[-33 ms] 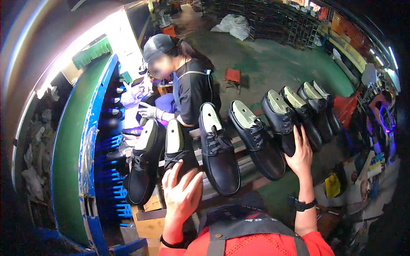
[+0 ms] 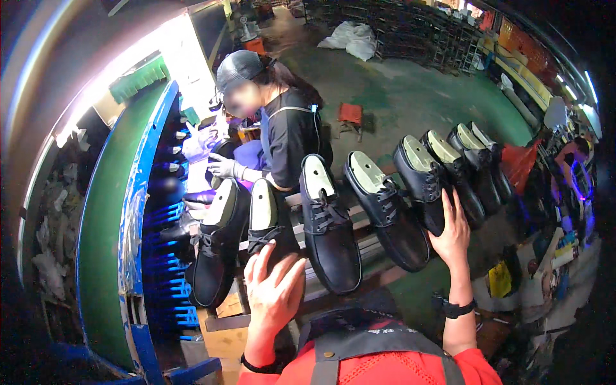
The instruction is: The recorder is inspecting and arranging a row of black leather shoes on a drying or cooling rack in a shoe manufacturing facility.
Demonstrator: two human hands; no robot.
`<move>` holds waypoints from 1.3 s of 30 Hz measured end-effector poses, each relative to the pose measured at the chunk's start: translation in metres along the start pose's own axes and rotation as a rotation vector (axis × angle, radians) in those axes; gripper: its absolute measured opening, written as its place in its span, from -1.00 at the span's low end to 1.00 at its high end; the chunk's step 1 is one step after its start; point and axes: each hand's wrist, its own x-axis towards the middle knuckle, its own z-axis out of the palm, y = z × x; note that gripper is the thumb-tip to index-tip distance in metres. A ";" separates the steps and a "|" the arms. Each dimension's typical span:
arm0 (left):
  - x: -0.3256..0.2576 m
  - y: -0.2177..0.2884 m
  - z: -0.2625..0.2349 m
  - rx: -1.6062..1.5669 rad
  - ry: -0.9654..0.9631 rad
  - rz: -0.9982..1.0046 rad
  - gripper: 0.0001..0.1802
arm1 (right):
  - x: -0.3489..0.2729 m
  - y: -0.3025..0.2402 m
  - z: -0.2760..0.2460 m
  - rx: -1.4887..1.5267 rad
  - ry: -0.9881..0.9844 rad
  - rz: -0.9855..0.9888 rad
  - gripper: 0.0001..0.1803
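Observation:
Black lace-up shoes with pale inserts in their openings stand in a row on a metal rack, toes toward me. My left hand [image 2: 274,289] covers the toe of the second shoe from the left [image 2: 262,205], fingers bent over it near the laces; the toe's underside is hidden. My right hand [image 2: 452,234] holds the toe of a shoe [image 2: 420,170] right of the middle, with thumb and fingers on either side. Between my hands stand two untouched shoes, one upright-looking [image 2: 330,237] and one slanted [image 2: 391,218]. Another shoe [image 2: 215,256] is at the left end.
A seated co-worker [image 2: 289,141] in a cap and gloves works across the rack. To the left runs a green conveyor belt [image 2: 109,224] with a blue frame [image 2: 131,289]. A red stool [image 2: 350,114] stands beyond, and cardboard boxes [image 2: 224,340] lie below my left arm.

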 end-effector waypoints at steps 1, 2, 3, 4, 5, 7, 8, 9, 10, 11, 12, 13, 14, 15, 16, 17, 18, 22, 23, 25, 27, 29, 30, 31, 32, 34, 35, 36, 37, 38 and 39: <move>0.000 0.000 0.000 0.003 -0.003 0.002 -0.58 | 0.000 0.000 0.000 0.001 0.006 -0.003 0.28; 0.000 0.000 0.000 0.007 -0.005 0.003 -0.58 | 0.000 0.000 0.000 0.002 0.012 -0.007 0.28; 0.000 0.000 0.000 0.017 -0.010 0.006 -0.57 | 0.000 -0.001 0.000 -0.016 0.015 -0.002 0.27; 0.000 0.000 0.000 0.006 -0.009 0.003 -0.57 | 0.000 -0.001 0.000 -0.020 0.009 0.000 0.27; 0.000 -0.001 0.000 0.002 -0.010 0.001 -0.57 | 0.000 0.000 0.000 -0.019 0.009 -0.002 0.27; -0.001 0.000 -0.001 0.004 -0.019 -0.006 -0.58 | 0.000 0.001 0.000 -0.006 0.013 -0.002 0.27; -0.001 -0.001 0.000 -0.002 -0.012 -0.005 -0.58 | 0.000 0.002 0.001 -0.021 0.003 -0.004 0.28; -0.001 -0.001 0.001 -0.006 -0.012 -0.007 -0.58 | 0.000 0.002 0.001 -0.029 -0.006 -0.001 0.28; -0.001 -0.001 0.001 -0.010 -0.011 -0.009 -0.58 | 0.000 0.003 0.001 -0.036 -0.015 0.004 0.28; -0.002 -0.001 0.001 -0.012 -0.012 -0.009 -0.59 | -0.001 0.003 0.002 -0.036 -0.012 0.001 0.29; -0.002 -0.001 0.000 -0.014 -0.014 -0.008 -0.59 | -0.001 0.003 0.002 -0.037 -0.009 -0.001 0.29; -0.001 -0.001 0.000 -0.016 -0.015 -0.007 -0.59 | -0.001 0.003 0.002 -0.030 -0.006 0.002 0.30; -0.001 -0.001 0.000 -0.015 -0.013 -0.006 -0.59 | -0.001 0.003 0.002 -0.037 -0.009 0.000 0.30; -0.001 -0.001 0.000 -0.014 -0.010 -0.005 -0.60 | -0.001 0.003 0.002 -0.036 -0.012 0.003 0.30; 0.000 0.000 -0.001 -0.013 -0.008 -0.003 -0.60 | -0.001 0.003 0.002 -0.027 -0.019 0.016 0.31; 0.000 0.000 -0.001 -0.005 0.005 0.003 -0.62 | 0.000 0.003 0.002 -0.037 -0.013 0.000 0.31; 0.000 0.000 -0.001 0.002 0.017 0.009 -0.63 | 0.000 0.002 0.001 -0.038 -0.011 -0.004 0.31; 0.001 0.000 -0.001 -0.014 0.001 -0.001 -0.63 | 0.000 0.002 0.000 -0.028 -0.012 0.002 0.29; 0.001 0.000 -0.002 -0.014 -0.001 -0.001 -0.63 | 0.000 0.001 0.000 -0.031 -0.012 -0.003 0.29; 0.001 -0.001 -0.002 -0.016 -0.004 -0.002 -0.63 | 0.000 0.001 0.000 -0.023 -0.013 0.005 0.29; 0.002 0.000 -0.002 -0.001 0.024 0.013 -0.64 | 0.000 0.001 0.000 -0.036 -0.019 0.005 0.30; 0.002 0.000 -0.002 0.003 0.034 0.020 -0.64 | 0.000 0.001 0.000 -0.037 -0.016 0.002 0.31; 0.002 0.000 -0.003 0.000 0.031 0.019 -0.64 | 0.000 0.001 0.000 -0.033 -0.013 -0.004 0.31; 0.002 -0.001 -0.003 0.000 0.021 0.014 -0.64 | 0.000 0.001 0.001 -0.029 -0.009 -0.010 0.31; 0.002 -0.001 -0.003 -0.003 0.029 0.021 -0.64 | 0.000 0.001 0.001 -0.029 -0.008 -0.013 0.31; 0.002 -0.001 -0.003 -0.002 0.024 0.024 -0.63 | 0.000 0.003 0.001 -0.032 -0.007 -0.019 0.32; 0.002 -0.002 -0.003 -0.010 0.033 0.029 -0.62 | 0.000 0.003 0.001 -0.034 -0.011 -0.011 0.32; 0.002 -0.002 -0.002 -0.013 0.034 0.031 -0.62 | 0.000 0.004 0.002 -0.036 -0.015 -0.002 0.32; 0.002 -0.002 -0.003 -0.014 0.026 0.028 -0.62 | 0.000 0.004 0.002 -0.032 -0.023 0.018 0.32; 0.002 -0.002 -0.003 -0.018 0.034 0.031 -0.62 | 0.000 0.004 0.003 -0.037 -0.016 0.001 0.32; 0.002 -0.002 -0.003 -0.022 0.034 0.030 -0.61 | 0.000 0.004 0.003 -0.036 -0.011 -0.003 0.31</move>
